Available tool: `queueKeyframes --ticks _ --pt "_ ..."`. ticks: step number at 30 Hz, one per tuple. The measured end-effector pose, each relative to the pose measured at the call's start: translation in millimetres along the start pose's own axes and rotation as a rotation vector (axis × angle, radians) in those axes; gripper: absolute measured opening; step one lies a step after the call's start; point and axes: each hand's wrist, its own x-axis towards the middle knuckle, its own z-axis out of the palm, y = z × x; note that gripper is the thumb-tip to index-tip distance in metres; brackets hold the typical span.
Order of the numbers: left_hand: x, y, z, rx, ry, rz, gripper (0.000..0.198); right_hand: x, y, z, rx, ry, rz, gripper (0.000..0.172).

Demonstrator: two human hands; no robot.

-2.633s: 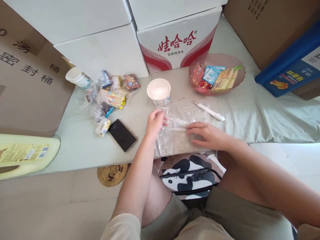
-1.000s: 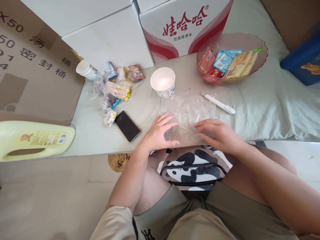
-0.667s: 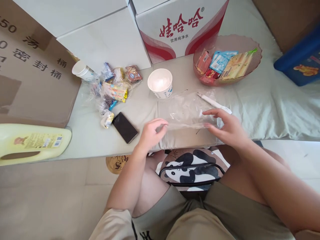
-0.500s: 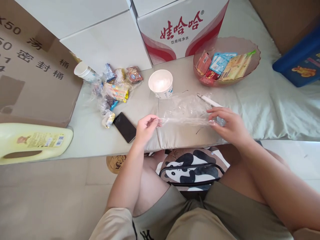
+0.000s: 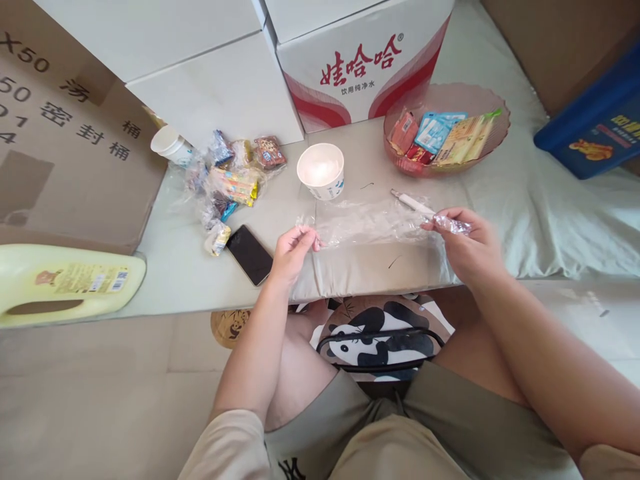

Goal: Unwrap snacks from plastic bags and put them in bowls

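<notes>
A clear plastic bag point(image 5: 367, 223) is stretched flat between my two hands, low over the cloth-covered surface. My left hand point(image 5: 299, 248) pinches its left end between thumb and fingers. At the other end my right hand point(image 5: 467, 243) is closed on the bag, with a crumpled, shiny part of it bunched over the fingers. Just beyond the right fingertips lies a white pen-like tool point(image 5: 411, 202), its near end hidden behind the hand. A white paper cup point(image 5: 321, 172) stands upright behind the bag.
To the left lie a phone point(image 5: 250, 255), several wrapped snacks point(image 5: 233, 185) and tilted paper cups point(image 5: 170, 143). A pink clear bowl point(image 5: 495, 143) with packets stands at the back right. White boxes point(image 5: 360, 73) line the back. A yellow jug point(image 5: 70, 283) is at far left.
My right hand has turned and gathered its end of the bag into a bunch. The bag lies flatter and more spread out. My left hand keeps its pinch at nearly the same place.
</notes>
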Motion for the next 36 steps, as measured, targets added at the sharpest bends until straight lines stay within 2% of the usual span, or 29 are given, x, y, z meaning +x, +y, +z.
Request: queueKeyframes --ticks 3,5,8,10,13,15,19,24,27,29,32,34,36 --pt "5 -1 6.5 -0.036 0.159 -0.030 0.030 0 2 2 0.010 -0.031 -0.012 0.019" --pt "9 -2 9.1 0.012 0.211 -0.065 0.028 1 2 4 0.051 -0.047 0.028 0.019" --pt "13 -6 10.4 0.095 0.240 -0.117 0.022 2 -1 7 0.128 -0.012 0.076 0.025" --pt "16 -9 10.2 0.139 0.246 -0.156 0.019 2 -4 8 0.186 -0.001 0.047 0.033" --pt "19 -15 8.3 0.213 0.259 -0.180 0.017 -1 -6 7 0.184 -0.056 0.002 0.044" --pt "22 -19 6.2 0.304 0.258 -0.156 0.018 -2 -6 5 0.049 -0.042 0.004 0.044" --pt "24 -21 3.0 0.605 0.233 -0.087 0.021 -2 -8 0 -0.441 0.030 -0.050 0.044" --pt "21 -17 5.8 0.900 0.244 -0.023 0.012 -3 -11 1 -0.945 -0.089 -0.204 0.050" --pt "25 -18 9.6 0.965 0.264 0.078 0.039 -8 -12 3 -1.060 -0.150 -0.313 0.052" --pt "31 -20 12.0 0.959 0.249 0.098 0.040 -14 -12 -1 -1.102 -0.209 -0.365 0.056" --pt "41 -24 14.6 0.843 0.162 0.076 0.016 -27 -13 -14 -1.150 -0.406 -0.407 0.067" --pt "44 -24 16.7 0.641 0.045 0.073 0.009 -32 -16 -23 -1.133 -0.573 -0.437 0.071" --pt "42 -21 20.6 0.389 -0.094 0.053 0.013 -31 -24 -26 -1.045 -0.653 -0.451 0.070"
